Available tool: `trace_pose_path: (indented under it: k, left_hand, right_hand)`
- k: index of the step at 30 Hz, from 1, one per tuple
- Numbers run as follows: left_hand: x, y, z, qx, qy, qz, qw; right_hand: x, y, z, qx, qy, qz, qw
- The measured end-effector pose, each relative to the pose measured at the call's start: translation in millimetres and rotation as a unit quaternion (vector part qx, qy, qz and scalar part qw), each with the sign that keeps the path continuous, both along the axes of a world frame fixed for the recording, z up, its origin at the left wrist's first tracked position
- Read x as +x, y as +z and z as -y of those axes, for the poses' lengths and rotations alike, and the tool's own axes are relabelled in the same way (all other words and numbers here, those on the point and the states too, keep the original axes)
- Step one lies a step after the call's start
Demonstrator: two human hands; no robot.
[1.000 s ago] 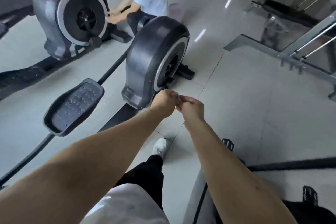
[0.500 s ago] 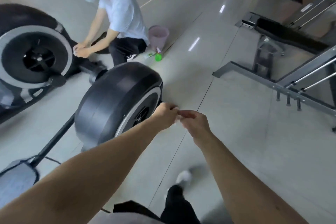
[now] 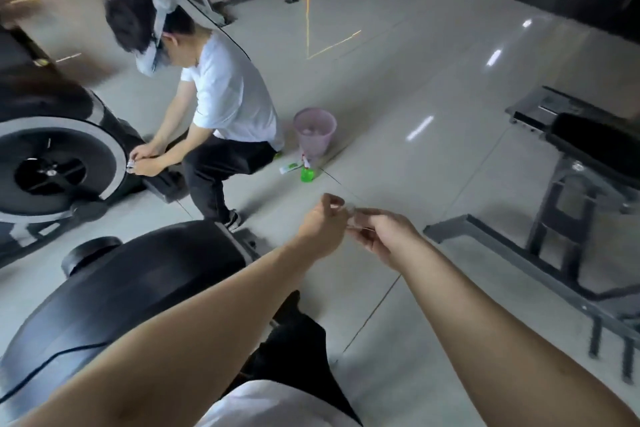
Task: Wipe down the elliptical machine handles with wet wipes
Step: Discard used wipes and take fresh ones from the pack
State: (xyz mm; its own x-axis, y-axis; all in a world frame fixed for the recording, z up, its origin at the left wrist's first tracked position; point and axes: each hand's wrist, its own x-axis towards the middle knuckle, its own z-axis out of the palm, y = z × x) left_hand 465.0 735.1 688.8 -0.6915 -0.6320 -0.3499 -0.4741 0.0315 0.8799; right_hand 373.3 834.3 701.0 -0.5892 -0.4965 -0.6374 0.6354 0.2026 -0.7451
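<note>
At lower left sits the elliptical's black flywheel housing (image 3: pixel 138 288); above it a crouching person (image 3: pixel 228 104) has both hands at a second machine (image 3: pixel 59 166). A pink bin (image 3: pixel 314 130) stands mid-frame beside a green-white pack (image 3: pixel 290 168). At centre my left hand (image 3: pixel 322 229) and right hand (image 3: pixel 384 236) meet, curled fingers pinching a pale scrap (image 3: pixel 349 209) between them. It is too blurred to name.

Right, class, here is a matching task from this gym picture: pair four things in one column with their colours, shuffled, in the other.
Things:
1 bin
2 bottle
3 bench pad
4 crouching person's shirt

Colours:
A white
B green
C pale pink
D black

Pairs: 1-C, 2-B, 3-D, 4-A
</note>
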Motion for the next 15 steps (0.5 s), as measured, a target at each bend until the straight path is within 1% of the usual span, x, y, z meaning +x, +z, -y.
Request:
trace_pose_path:
  k: [4,9,11,13,15]
  left_hand:
    - [-112,-16,61,0.002,0.019,0.027,0.999]
    - [-273,-54,156,-0.023,0.032,0.023,0.999]
    - [-341,-62,200,-0.011,0.048,0.025,0.998]
    - [-406,-59,247,0.012,0.064,0.019,0.998]
    - [-457,-50,289,0.011,0.083,0.021,0.996]
  right_hand:
    - [-121,-13,56,0.042,0.041,-0.066,0.996]
    - [-288,-43,150,0.101,0.107,-0.148,0.978]
    - [-357,-48,196,0.113,0.137,-0.165,0.97]
    - [-426,-45,246,0.12,0.159,-0.181,0.963]
    - [-485,-37,292,0.135,0.18,-0.194,0.955]
